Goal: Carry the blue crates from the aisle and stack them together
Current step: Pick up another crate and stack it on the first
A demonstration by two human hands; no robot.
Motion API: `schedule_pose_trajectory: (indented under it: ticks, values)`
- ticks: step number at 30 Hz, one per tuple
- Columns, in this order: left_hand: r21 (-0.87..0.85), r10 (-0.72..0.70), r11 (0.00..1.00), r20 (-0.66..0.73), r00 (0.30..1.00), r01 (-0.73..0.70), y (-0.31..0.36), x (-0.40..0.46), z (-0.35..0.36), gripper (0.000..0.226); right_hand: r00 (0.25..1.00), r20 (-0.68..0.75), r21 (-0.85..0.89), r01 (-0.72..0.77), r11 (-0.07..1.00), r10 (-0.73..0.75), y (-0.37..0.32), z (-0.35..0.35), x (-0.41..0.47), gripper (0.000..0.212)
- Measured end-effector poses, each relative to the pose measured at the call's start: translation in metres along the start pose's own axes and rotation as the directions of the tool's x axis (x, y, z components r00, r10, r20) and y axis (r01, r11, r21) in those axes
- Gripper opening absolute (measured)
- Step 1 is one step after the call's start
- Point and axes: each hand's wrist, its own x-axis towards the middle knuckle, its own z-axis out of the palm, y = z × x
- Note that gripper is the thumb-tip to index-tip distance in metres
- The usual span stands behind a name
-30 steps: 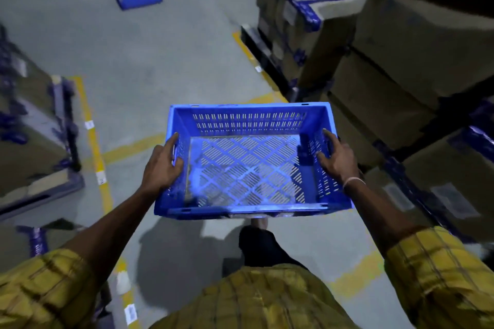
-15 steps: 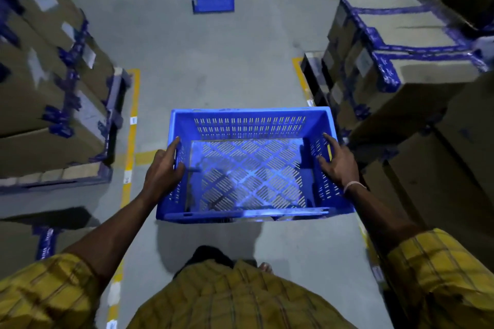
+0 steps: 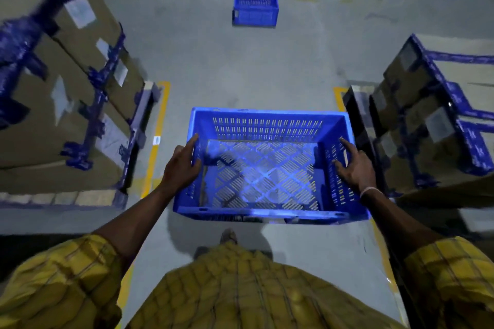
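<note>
Both hands, left (image 3: 181,165) and right (image 3: 352,165), clamp the crate's (image 3: 267,125) side walls, keeping it level, likely for stacking on the far crate (image 3: 255,9).

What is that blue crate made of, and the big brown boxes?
The carried blue crate looks like hard moulded plastic, slightly glossy: its slotted walls and lattice floor catch the light. The brown boxes look like matt cardboard, bound with blue tape and bearing paper labels.
</note>
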Motion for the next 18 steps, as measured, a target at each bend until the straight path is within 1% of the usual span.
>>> schedule_pose_trajectory:
  ticks: [2, 4, 9, 12, 15, 18]
  values:
    - [0.026, 0.018, 0.999, 0.009, 1.000, -0.018, -0.001, 0.045, -0.015, 0.077, 1.000, -0.010, 0.010, 0.012, 1.000, -0.012, -0.023, 0.000, 0.039, 0.070]
    - [0.046, 0.035, 0.998, -0.012, 0.999, -0.034, -0.003, 0.093, -0.027, 0.078, 1.000, -0.019, 0.013, 0.004, 1.000, -0.004, -0.042, 0.000, 0.077, 0.070]
    - [0.073, 0.051, 0.996, 0.003, 0.999, -0.051, -0.002, 0.199, -0.040, 0.080, 1.000, -0.018, 0.029, 0.000, 1.000, 0.001, -0.085, -0.004, 0.167, 0.069]
    - [0.102, 0.041, 0.994, -0.003, 0.999, -0.041, 0.001, 0.257, -0.036, 0.080, 1.000, -0.015, 0.025, 0.018, 1.000, -0.018, -0.100, -0.003, 0.233, 0.069]
    - [0.086, 0.027, 0.996, -0.016, 1.000, -0.026, 0.006, 0.322, -0.026, 0.080, 1.000, -0.007, 0.042, 0.029, 0.999, -0.029, -0.112, 0.000, 0.308, 0.068]
    - [0.070, 0.010, 0.998, 0.004, 1.000, -0.010, 0.016, 0.393, -0.014, 0.081, 0.998, 0.004, 0.052, 0.056, 0.997, -0.057, -0.122, -0.002, 0.390, 0.069]
